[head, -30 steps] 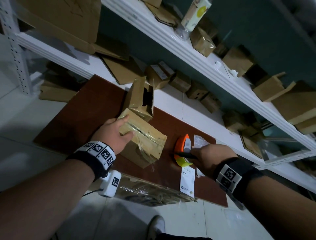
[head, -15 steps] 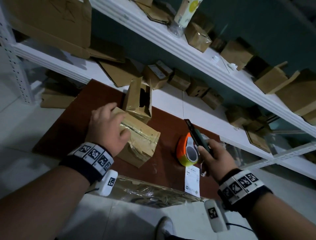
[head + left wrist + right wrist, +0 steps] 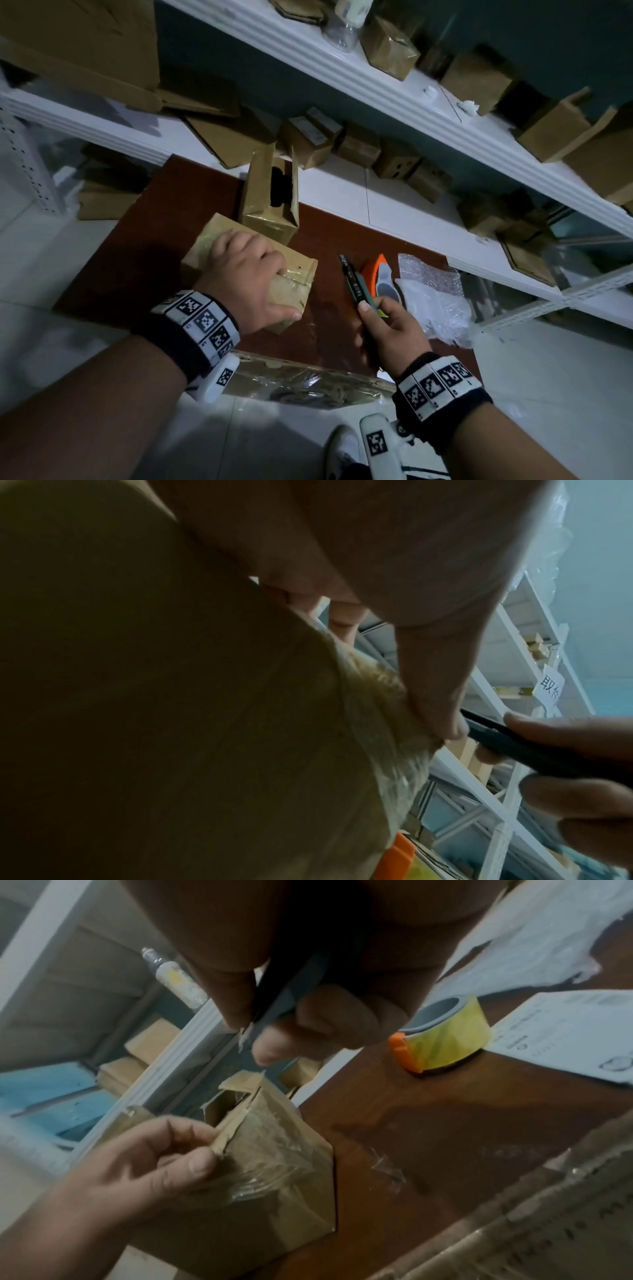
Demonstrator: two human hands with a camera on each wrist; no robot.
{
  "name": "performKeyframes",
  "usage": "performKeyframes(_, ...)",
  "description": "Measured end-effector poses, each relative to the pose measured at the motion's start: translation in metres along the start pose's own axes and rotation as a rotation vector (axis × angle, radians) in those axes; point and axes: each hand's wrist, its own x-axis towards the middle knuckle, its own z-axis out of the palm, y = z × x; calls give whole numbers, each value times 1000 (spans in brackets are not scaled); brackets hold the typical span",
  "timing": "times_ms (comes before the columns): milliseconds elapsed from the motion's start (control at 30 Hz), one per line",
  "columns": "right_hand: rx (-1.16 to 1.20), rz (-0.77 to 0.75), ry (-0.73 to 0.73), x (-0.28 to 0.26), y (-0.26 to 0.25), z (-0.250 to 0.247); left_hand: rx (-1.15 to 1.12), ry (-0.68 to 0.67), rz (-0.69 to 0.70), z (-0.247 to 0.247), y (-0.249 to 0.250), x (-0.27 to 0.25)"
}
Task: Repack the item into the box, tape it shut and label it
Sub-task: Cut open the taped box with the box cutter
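1. Head view: a brown cardboard box wrapped in crinkled clear tape [image 3: 294,274] lies on the dark red-brown worktop [image 3: 164,226], near its left-middle part.
2. The left hand [image 3: 246,277] lies on top of this box, fingers curled over its far edge and thumb pressed against its near right corner, gripping it.
3. Right of the box, the right hand [image 3: 390,329] holds a slim black utility knife [image 3: 352,277], fingers wrapped round the handle, tip pointing far-left and clear of the box.
4. Just beyond the knife sits an orange tape dispenser with a yellowish roll of clear tape [image 3: 441,1039], and beside it a sheet of clear bubble wrap [image 3: 435,294].
5. A second, open brown cardboard box [image 3: 267,202] stands upright just beyond the gripped one.
6. White shelves [image 3: 342,78] carrying more cardboard boxes run along the far side.
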Motion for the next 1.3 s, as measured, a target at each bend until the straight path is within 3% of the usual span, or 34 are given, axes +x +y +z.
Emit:
performKeyframes(267, -165, -50, -46, -1, -6, 7, 64, -93, -52, -4, 6, 7)
performKeyframes(567, -364, -69, -110, 4, 5, 7, 39, -97, -33, -4, 7, 7)
performKeyframes(1300, -339, 17, -67, 7, 16, 17, 80, -132, -43, -8, 11, 3)
